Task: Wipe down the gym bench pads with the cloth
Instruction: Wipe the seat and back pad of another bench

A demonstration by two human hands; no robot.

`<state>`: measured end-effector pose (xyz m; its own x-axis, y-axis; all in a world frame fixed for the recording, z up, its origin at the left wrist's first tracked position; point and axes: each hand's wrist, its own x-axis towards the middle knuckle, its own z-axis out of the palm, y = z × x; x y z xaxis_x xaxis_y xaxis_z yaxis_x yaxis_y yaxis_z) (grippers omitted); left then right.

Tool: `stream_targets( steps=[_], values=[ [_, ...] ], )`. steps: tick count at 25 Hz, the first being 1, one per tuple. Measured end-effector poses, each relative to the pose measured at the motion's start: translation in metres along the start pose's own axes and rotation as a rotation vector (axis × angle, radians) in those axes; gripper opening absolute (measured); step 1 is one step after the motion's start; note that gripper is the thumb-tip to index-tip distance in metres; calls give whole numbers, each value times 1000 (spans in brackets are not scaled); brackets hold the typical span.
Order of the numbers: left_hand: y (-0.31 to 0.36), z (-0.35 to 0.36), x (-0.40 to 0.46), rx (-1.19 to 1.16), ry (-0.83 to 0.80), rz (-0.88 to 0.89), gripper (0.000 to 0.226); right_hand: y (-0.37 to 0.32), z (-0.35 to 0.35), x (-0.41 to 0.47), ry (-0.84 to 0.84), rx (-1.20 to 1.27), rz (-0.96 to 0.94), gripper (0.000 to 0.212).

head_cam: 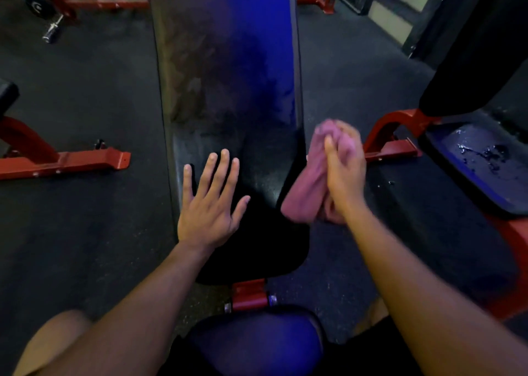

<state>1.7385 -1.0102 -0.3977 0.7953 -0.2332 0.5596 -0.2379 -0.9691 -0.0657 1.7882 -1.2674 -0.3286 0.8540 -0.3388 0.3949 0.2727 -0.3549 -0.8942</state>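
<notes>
— On the long bench pad (228, 90), what's the left hand (210, 204) doing?
— Lying flat near its edge, fingers spread.
— And the right hand (344, 173)?
— Just off the pad's right edge, fingers curled round the bunched pink cloth (307, 184).

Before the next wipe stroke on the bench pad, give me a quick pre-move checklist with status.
1. Cloth in grip: ok, the right hand holds it bunched.
2. Cloth on the back pad: not ok, it sits off the pad's right edge.
3. Left hand clear of the stroke: not ok, it lies flat, fingers spread, over the pad.
4. Residue left on the pad: ok to target, dull smears show on its upper left.
5. Cloth dampness: cannot tell.
6. Neighbouring bench pad: not ok, droplets visible.
</notes>
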Motion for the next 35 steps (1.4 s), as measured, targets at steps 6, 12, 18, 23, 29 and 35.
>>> stream_targets(
  steps=[6,12,18,23,29,35],
  values=[
    [1,1,-1,-12,-9,-16,72,-7,52,38,-198,-71,35,43],
    [1,2,-2,-10,1,-15,73,70,8,-108,-140,-18,362,51],
    [1,1,-3,-26,-9,-10,73,78,-1,-178,-18,158,706,22],
    [2,1,-4,-10,-12,-4,73,28,18,-97,81,-69,523,17],
    [0,0,-3,-15,2,-2,72,-44,63,72,-62,-174,213,21],
    [1,2,-4,-16,6,-11,72,12,32,-3,-203,-220,134,51]
  ],
)
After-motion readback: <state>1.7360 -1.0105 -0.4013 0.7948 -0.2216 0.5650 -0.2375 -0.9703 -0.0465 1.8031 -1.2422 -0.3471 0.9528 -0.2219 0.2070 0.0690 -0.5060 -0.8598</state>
